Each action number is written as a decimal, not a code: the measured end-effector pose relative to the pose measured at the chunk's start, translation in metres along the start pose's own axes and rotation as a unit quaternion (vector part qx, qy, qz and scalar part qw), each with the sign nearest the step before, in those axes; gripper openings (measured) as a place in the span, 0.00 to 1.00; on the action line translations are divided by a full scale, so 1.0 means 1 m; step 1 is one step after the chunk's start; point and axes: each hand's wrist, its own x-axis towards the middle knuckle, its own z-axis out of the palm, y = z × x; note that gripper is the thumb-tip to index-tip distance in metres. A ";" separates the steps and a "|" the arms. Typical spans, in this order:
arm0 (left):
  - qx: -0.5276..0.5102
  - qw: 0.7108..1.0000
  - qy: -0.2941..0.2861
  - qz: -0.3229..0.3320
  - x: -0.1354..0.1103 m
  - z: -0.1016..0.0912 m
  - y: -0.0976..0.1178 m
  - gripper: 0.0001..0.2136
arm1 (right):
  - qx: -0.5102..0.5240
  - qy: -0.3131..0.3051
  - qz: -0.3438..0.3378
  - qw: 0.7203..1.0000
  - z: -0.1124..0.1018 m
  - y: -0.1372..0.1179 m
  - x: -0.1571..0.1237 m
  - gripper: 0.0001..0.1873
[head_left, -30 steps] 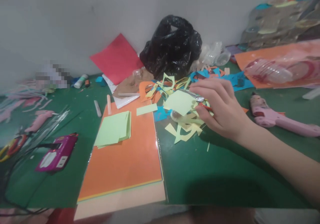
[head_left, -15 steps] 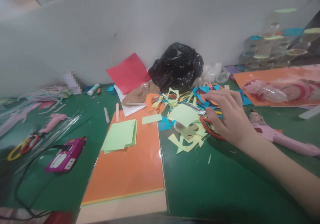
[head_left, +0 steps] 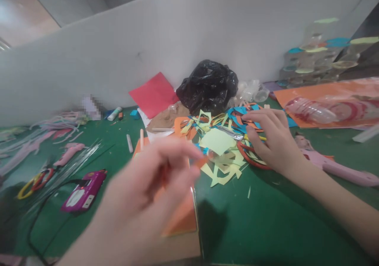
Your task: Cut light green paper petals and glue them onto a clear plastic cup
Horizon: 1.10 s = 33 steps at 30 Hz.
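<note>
2 bare hands are working over a crowded craft table, its top a green cutting mat (head_left: pixel 266 226), with a white partition wall (head_left: pixel 89 60) running behind it. A black plastic bag (head_left: pixel 207 87) is slumping against the wall beside a red paper sheet (head_left: pixel 154 95). A pink glue gun (head_left: pixel 334 167) is lying just beyond the right hand, and a magenta device (head_left: pixel 84 191) is sitting well off to the left. An orange paper stack (head_left: pixel 185 214) is lying partly under the left hand.

The right hand (head_left: pixel 274 139) is resting on a heap of paper scraps (head_left: pixel 222 175), its fingers arched and spread, with red-handled scissors (head_left: pixel 233 133) lying under and just ahead of them. The handle loops are touching the hand, but I cannot tell whether it is gripping them. A pale green paper square (head_left: pixel 217 141) is lying on the heap beside the blades.

The left hand (head_left: pixel 151 191) is hanging close to the camera, fingers loosely bent — too blurred to show whether it is holding anything.
</note>
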 end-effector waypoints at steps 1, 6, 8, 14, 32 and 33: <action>0.023 0.999 0.033 0.006 0.017 -0.004 -0.002 0.05 | -0.001 0.001 0.003 1.000 0.000 0.001 0.000 0.08; 0.074 0.990 0.028 0.114 0.112 0.006 -0.024 0.04 | -0.021 0.003 -0.010 1.000 0.003 0.002 -0.002 0.10; 0.080 0.990 0.018 0.116 0.147 0.021 -0.040 0.04 | -0.031 0.000 -0.034 0.999 0.004 0.001 -0.003 0.12; 0.070 0.989 -0.113 0.061 0.210 0.086 -0.082 0.08 | -0.026 -0.043 -0.070 0.996 0.010 -0.010 -0.009 0.11; -0.015 0.999 0.039 -0.034 0.086 0.063 -0.095 0.08 | -0.045 -0.115 -0.100 0.987 0.029 -0.065 -0.011 0.32; -0.023 0.997 0.063 -0.045 0.074 0.066 -0.099 0.07 | -0.052 -0.119 -0.106 0.986 0.031 -0.065 -0.011 0.31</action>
